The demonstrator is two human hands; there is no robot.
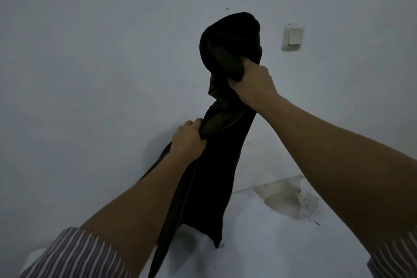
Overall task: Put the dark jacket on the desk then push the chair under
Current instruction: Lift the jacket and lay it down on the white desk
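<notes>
The dark jacket [216, 165] hangs bunched in a long column in front of the pale wall. My right hand [252, 83] is shut on its upper part, just below the rounded top fold. Lower and to the left, my left hand [188, 140] grips a fold at the jacket's middle. The jacket's lower end reaches down to the white desk surface [270, 244] at the bottom of the view. No chair is in view.
A white wall switch [293, 37] sits on the wall at the upper right. A yellowish stain [286, 196] marks the white desk surface near the wall at the right. Striped sleeves show at both bottom corners.
</notes>
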